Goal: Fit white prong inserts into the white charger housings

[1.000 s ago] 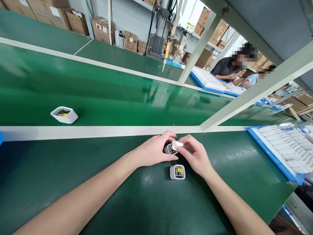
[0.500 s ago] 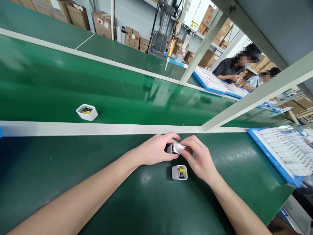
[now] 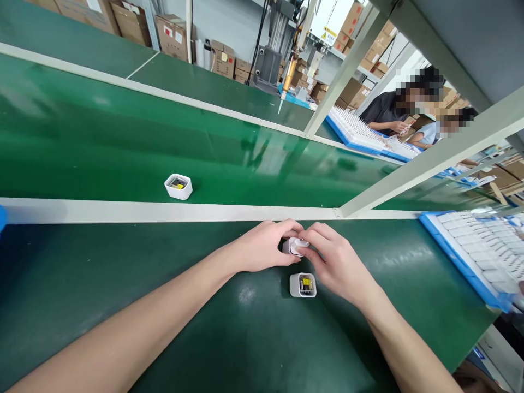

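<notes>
My left hand (image 3: 272, 244) curls its thumb and fingers around a small white charger housing (image 3: 288, 246), low over the green bench. In my right hand (image 3: 333, 256), thumb and fingers pinch a white cover (image 3: 300, 243) against the housing's open end. The fingers partly hide both pieces, so whether the cover is seated I cannot tell. Just in front of my hands stands a second charger housing (image 3: 293, 285), its open end showing a yellow part and other components inside. A third open housing (image 3: 179, 191) sits on the green conveyor belt beyond the pale rail.
A pale rail (image 3: 123, 211) separates bench and belt (image 3: 102, 158). A slanting post (image 3: 409, 164) rises on the right. Trays of white pieces (image 3: 475, 240) lie at the right. Across the belt are a machine (image 3: 268, 68), cartons (image 3: 174, 38) and two people (image 3: 387, 112).
The housing on the belt has moved right. My right hand has brought the cover closer over the held housing's open end. The housing on the bench stays in place.
</notes>
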Tool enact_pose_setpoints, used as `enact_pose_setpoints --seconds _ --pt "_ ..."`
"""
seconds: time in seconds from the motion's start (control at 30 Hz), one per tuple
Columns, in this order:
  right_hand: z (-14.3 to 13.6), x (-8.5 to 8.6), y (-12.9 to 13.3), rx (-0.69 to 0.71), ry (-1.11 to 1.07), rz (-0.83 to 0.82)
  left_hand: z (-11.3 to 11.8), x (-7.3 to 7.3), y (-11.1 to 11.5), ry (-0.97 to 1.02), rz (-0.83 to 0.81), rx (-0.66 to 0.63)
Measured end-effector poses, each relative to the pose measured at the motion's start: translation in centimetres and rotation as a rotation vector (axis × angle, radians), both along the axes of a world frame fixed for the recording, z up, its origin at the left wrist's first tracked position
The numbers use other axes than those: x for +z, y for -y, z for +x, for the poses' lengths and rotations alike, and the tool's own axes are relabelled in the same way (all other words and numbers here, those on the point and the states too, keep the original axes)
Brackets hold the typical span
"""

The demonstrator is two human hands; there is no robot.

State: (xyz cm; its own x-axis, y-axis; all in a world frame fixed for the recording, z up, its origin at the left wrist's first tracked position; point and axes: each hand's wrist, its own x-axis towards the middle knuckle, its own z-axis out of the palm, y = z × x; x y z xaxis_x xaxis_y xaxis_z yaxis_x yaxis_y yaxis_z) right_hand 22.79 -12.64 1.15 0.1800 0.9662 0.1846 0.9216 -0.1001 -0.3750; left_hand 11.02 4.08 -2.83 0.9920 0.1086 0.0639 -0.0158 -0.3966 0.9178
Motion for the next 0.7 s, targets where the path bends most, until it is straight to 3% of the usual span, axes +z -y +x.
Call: enact_pose_setpoints --seconds 0.13,0.5,0.63,0.7 --pt "0.0 0.3 -0.2 0.013 0.026 -0.043 0.0 0.2 0.0 0.004 0.007 -0.005" --pt "-0.4 -1.8 -0.3 -0.120 -0.079 -0.017 0.0 -0.2 0.1 0.048 0.053 -0.013" --pt "-0.4 -1.2 -0.6 -0.164 -0.107 -0.020 -0.2 0.8 0.0 0.048 0.079 -0.055" --pt "0.5 -0.7 0.1 -0.166 -0.084 -0.030 -0.6 1.6 -1.1 0.060 0.216 0.006"
